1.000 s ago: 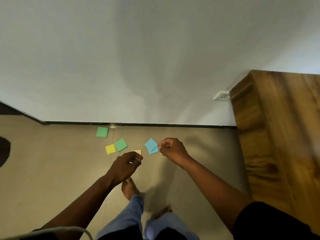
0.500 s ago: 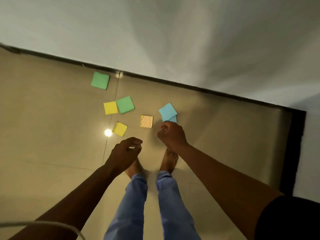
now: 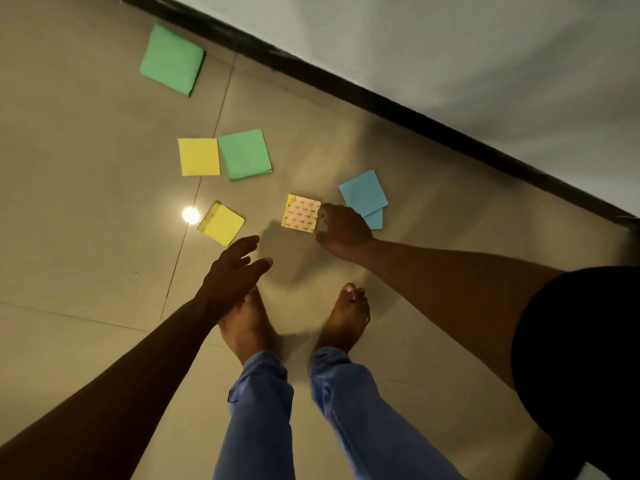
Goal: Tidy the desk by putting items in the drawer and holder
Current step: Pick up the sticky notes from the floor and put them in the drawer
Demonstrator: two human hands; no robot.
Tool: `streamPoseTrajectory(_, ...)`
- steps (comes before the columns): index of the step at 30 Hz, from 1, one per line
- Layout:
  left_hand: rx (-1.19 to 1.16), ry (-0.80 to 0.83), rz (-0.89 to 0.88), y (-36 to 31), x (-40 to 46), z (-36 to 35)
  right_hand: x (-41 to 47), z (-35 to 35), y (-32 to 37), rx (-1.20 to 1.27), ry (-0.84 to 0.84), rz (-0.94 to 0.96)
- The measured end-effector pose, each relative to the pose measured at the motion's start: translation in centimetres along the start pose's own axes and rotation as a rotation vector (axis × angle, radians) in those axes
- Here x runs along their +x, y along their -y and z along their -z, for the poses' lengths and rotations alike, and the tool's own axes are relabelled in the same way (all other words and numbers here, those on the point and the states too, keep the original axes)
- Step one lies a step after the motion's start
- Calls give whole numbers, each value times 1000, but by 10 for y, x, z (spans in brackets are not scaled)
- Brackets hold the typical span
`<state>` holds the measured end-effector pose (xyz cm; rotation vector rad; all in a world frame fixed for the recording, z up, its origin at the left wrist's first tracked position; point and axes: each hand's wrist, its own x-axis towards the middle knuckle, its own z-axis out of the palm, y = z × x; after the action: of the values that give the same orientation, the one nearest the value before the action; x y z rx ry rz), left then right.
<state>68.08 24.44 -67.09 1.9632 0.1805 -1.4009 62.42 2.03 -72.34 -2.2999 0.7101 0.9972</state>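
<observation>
The right hand (image 3: 341, 233) curls its fingers at the patterned pad (image 3: 301, 213) on the floor (image 3: 86, 220); whether it grips yet, I cannot tell. The left hand (image 3: 235, 271) hangs wide, holding nothing. Best to pinch the pad's edge and lift slowly. Flat square paper pads lie around: blue (image 3: 363, 194) at 2 o'clock, yellow (image 3: 221, 223) at 9 o'clock.

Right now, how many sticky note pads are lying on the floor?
7. Green pad near the wall; yellow pad touching a second green pad; another yellow pad by the light glare; patterned pad at the right hand; two overlapping blue pads, the lower partly hidden.
</observation>
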Motion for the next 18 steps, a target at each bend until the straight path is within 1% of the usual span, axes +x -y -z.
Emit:
streamPoseTrajectory(5, -161, -7, 16, 14, 24, -7, 47, -25, -2, -87, -21, 0)
streamPoseTrajectory(9, -252, -19, 33, 28, 29, -9, 62, -47, 8, -292, -129, 14)
streamPoseTrajectory(13, -308, -6, 37, 37, 33, -15, 70, -55, 13, -329, -211, -23)
streamPoseTrajectory(15, -353, -6, 60, 38, 34, -15, 73, -51, 14, -308, -204, -34)
streamPoseTrajectory(18, -481, -18, 123, 37, 32, -16, 77, -42, 12, -256, -118, -9)
